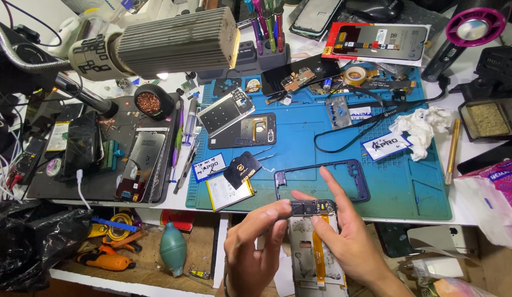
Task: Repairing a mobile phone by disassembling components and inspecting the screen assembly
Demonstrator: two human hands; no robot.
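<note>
2 hands (300, 242) grip phone frame (316, 247) (between).

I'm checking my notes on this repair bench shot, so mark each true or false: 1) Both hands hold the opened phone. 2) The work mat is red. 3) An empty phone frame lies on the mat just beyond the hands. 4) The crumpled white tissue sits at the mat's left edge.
1) True: the left hand and right hand grip the opened phone with its orange ribbon cable.
2) False: the work mat is blue.
3) True: the empty phone frame lies there.
4) False: the crumpled white tissue sits on the right side.
</note>
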